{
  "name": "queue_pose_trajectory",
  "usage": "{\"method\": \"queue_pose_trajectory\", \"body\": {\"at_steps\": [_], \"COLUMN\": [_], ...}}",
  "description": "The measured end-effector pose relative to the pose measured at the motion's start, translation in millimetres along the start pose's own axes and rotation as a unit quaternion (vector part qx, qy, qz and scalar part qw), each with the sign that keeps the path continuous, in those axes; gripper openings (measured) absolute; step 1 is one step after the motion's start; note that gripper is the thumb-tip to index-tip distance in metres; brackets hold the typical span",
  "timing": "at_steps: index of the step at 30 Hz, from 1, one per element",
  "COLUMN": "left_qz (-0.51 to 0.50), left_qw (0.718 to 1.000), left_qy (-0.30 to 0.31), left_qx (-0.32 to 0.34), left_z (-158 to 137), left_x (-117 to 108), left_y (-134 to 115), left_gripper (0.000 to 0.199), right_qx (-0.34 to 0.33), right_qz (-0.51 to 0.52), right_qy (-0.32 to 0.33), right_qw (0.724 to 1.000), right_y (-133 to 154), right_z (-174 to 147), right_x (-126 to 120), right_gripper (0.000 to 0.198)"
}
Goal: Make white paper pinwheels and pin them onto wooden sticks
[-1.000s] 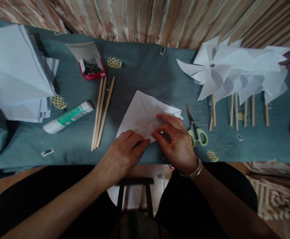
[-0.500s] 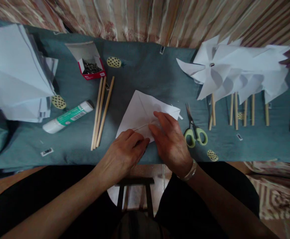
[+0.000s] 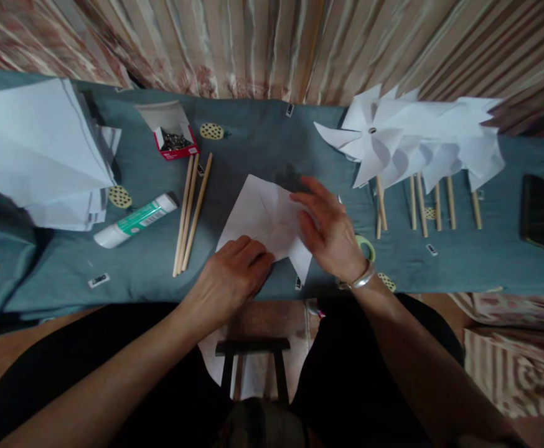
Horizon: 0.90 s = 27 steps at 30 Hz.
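Note:
A creased white paper square (image 3: 257, 205) lies on the cloth in front of me, with slits running in from its corners. My left hand (image 3: 237, 267) is closed at its lower left edge, fingers curled and pressing on the paper. Over the right side of the sheet, my right hand (image 3: 330, 233) is open with its fingers spread; whether its fingertips touch the paper I cannot tell. A pointed flap (image 3: 301, 260) sticks out below that hand. Just beyond the right wrist shows one green handle of the scissors (image 3: 366, 247); their blades are hidden.
Left of the sheet are wooden sticks (image 3: 196, 211), a glue stick (image 3: 136, 221), an open red box of metal fasteners (image 3: 176, 143) and a paper stack (image 3: 38, 149). On the right lie several paper pinwheels (image 3: 412, 137) on sticks and a dark phone (image 3: 539, 211). A curtain (image 3: 262, 50) hangs behind.
My right hand has moved away from the paper's middle towards the right, its fingers spreading. A flap now shows at the lower right. My left hand stays on the sheet. The whole view has shifted.

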<state>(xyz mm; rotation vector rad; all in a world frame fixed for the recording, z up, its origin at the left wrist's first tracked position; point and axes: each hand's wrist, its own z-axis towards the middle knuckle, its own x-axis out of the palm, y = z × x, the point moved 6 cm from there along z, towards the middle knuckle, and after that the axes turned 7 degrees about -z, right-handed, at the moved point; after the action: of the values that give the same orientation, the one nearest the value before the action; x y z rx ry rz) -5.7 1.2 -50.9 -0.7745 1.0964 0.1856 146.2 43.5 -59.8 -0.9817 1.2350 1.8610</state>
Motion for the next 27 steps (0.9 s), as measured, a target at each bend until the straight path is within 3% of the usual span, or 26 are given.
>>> {"method": "queue_pose_trajectory", "body": {"at_steps": [5,10,13,16,19,23,27], "left_qz": [0.056,0.097,0.072,0.030,0.026,0.035,0.029], "left_qw": [0.997,0.992,0.991,0.996,0.998,0.998,0.996], "left_qy": [-0.028,-0.078,-0.105,-0.046,-0.008,-0.011,-0.026], "left_qx": [0.042,0.019,0.031,0.067,0.055,0.053,0.083], "left_z": [-3.6,-8.3,-10.3,-8.9,-6.2,-5.3,-10.4], "left_x": [-8.8,-22.2,-24.9,-10.8,1.9,4.6,0.3], "left_y": [13.5,35.1,21.2,-2.8,-12.6,-13.5,-15.5], "left_gripper": [0.017,0.019,0.022,0.021,0.020,0.013,0.015], "right_qx": [-0.004,0.031,0.000,-0.054,-0.075,-0.059,0.000], "right_qz": [-0.030,-0.068,-0.080,-0.041,0.012,0.067,0.158], "right_qy": [0.001,-0.014,-0.025,-0.003,0.039,0.082,0.138], "right_qw": [1.000,0.997,0.996,0.998,0.996,0.993,0.978], "right_y": [-14.2,-9.9,-2.1,5.7,8.8,5.1,-6.2], "right_z": [0.8,-19.3,-30.1,-35.4,-38.8,-42.5,-45.1], "right_x": [-8.2,-25.7,-33.5,-31.9,-25.6,-22.5,-23.6], "right_gripper": [0.039,0.032,0.028,0.029,0.034,0.039,0.044]}}
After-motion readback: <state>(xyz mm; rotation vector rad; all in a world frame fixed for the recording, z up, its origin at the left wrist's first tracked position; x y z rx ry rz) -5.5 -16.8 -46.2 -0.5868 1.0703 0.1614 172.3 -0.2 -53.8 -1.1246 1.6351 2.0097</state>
